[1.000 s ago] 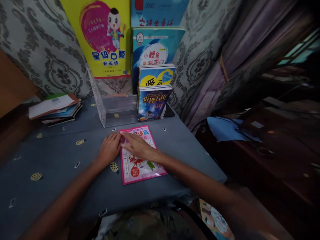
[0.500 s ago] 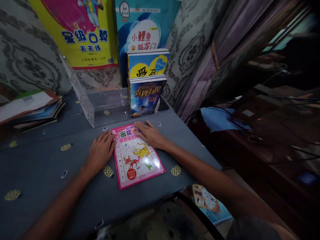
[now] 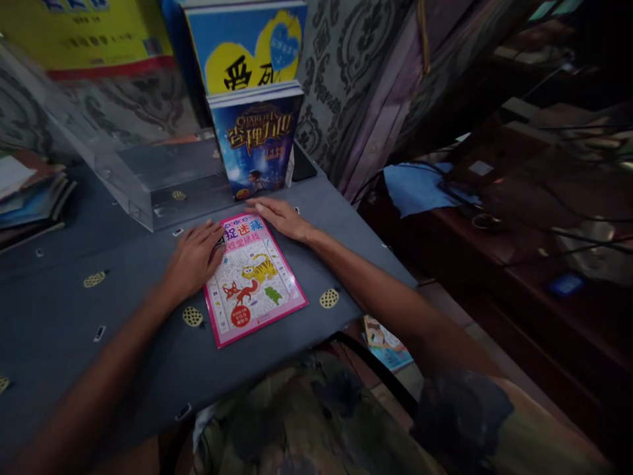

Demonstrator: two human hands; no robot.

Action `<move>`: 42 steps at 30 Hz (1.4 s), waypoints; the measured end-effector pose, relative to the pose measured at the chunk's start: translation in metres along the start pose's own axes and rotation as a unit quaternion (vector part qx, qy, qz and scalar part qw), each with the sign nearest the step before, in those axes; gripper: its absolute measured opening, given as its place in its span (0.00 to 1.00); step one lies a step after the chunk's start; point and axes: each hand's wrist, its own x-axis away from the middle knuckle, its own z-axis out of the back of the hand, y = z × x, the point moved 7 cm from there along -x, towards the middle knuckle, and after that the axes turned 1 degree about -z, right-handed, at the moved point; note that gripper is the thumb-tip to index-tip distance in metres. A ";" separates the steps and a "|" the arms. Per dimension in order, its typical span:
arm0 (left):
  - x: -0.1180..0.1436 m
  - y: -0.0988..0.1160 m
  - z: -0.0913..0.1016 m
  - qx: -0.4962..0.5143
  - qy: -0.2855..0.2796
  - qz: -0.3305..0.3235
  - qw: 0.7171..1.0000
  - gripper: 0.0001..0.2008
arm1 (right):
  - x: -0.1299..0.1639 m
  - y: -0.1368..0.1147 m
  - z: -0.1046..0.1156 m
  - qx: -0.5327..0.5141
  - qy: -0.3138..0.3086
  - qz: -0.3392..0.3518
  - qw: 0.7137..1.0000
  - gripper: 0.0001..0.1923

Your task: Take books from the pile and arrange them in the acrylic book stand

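A pink-bordered picture book (image 3: 252, 284) with a fox and a tiger on its cover lies flat on the dark tablecloth. My left hand (image 3: 194, 258) rests open over its upper left corner, covering part of the title. At the top right corner is my right hand (image 3: 281, 218), open with fingers stretched out and pointing left along the upper edge. Just behind that hand stands a dark blue book (image 3: 262, 152) in a clear plastic rack (image 3: 123, 178). A taller blue and yellow book (image 3: 242, 49) is upright behind it.
A yellow workbook (image 3: 103, 39) stands at the back left. Stacked papers and booklets (image 3: 34, 194) lie at the table's left. A black phone-like slab (image 3: 303, 163) sits beside the rack. Below the table edge is another book (image 3: 388, 346). Cables and a blue cloth (image 3: 420, 188) are at right.
The view has tilted down and shifted, so the rack and books look nearer. My right hand has slid off the title toward the book's top edge. My left hand covers more of the title's left part.
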 end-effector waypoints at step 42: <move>0.037 0.154 -0.009 0.066 -0.054 -0.304 0.949 0.18 | 0.013 -0.019 -0.011 0.169 -0.028 0.028 0.985 0.28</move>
